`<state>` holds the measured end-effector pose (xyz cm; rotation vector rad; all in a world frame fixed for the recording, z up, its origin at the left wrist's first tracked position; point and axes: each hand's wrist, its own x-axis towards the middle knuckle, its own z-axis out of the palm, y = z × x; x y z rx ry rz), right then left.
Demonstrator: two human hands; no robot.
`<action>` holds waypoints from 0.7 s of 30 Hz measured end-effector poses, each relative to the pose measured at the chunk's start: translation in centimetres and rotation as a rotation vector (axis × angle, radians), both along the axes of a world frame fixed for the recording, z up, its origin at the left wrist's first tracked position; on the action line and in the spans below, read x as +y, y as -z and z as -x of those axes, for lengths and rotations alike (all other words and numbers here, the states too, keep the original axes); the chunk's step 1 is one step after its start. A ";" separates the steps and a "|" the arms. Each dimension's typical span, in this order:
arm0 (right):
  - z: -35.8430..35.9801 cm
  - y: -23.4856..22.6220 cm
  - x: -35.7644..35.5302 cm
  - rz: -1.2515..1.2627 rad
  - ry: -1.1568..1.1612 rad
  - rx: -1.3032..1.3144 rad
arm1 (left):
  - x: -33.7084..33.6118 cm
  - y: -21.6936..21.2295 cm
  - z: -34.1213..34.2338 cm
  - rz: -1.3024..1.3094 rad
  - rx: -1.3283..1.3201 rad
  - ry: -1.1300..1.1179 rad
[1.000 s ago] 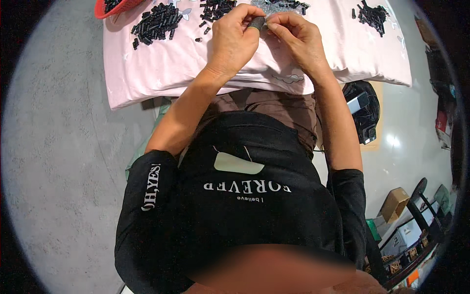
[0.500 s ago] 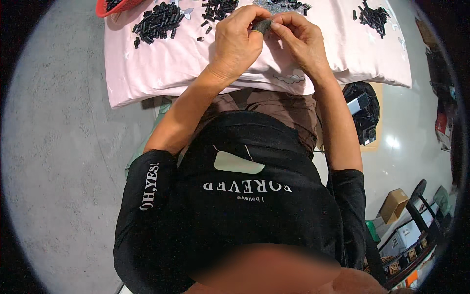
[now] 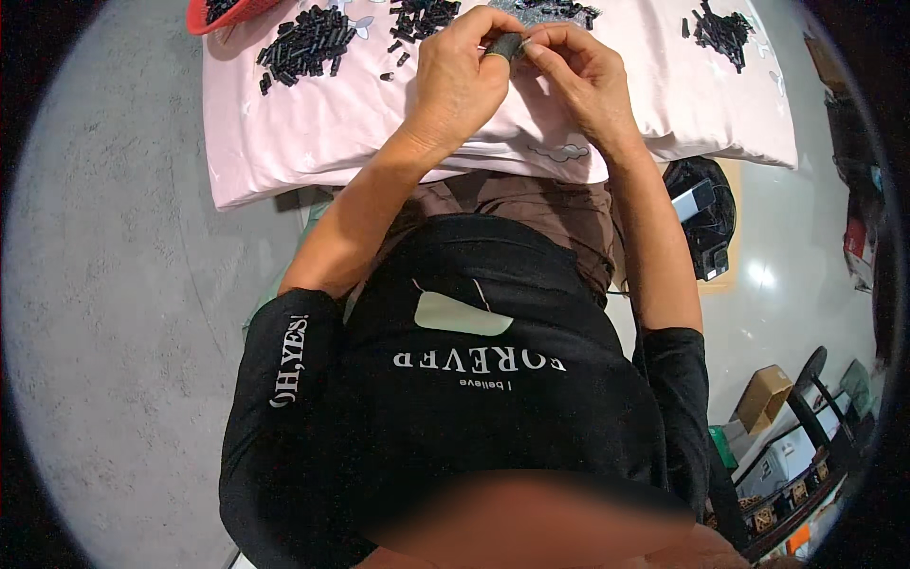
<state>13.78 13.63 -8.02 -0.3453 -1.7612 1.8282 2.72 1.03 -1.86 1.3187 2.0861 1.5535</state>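
Over the pink patterned cloth [image 3: 341, 142], my two hands meet fingertip to fingertip. My left hand [image 3: 460, 90] is closed in a pinch, its thumb wearing a dark finger cot [image 3: 504, 47] with a yellow rim. Facing it, my right hand [image 3: 592, 90] pinches with thumb and forefinger. A tiny pale glint shows between the fingertips; what they hold is mostly hidden and too small to name. Just beyond the hands lies a heap of small silvery parts [image 3: 540, 13]. Small black cylindrical parts form a pile [image 3: 425, 17] left of it.
A larger black pile [image 3: 308, 43] lies at the left, beside a red basket [image 3: 237, 13] at the table's far left. Another black pile [image 3: 722, 38] is at the right. One loose black piece [image 3: 387, 76] lies near my left hand. A black bag [image 3: 706, 223] stands right of my legs.
The fingertips have shifted slightly, and the left thumb's finger cot has turned a little. A small pale glint now shows between the fingers. Both arms stay in place.
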 end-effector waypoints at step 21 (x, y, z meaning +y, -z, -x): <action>0.1 0.6 0.3 0.005 0.001 0.057 | -0.2 -0.1 -0.2 0.005 -0.179 0.073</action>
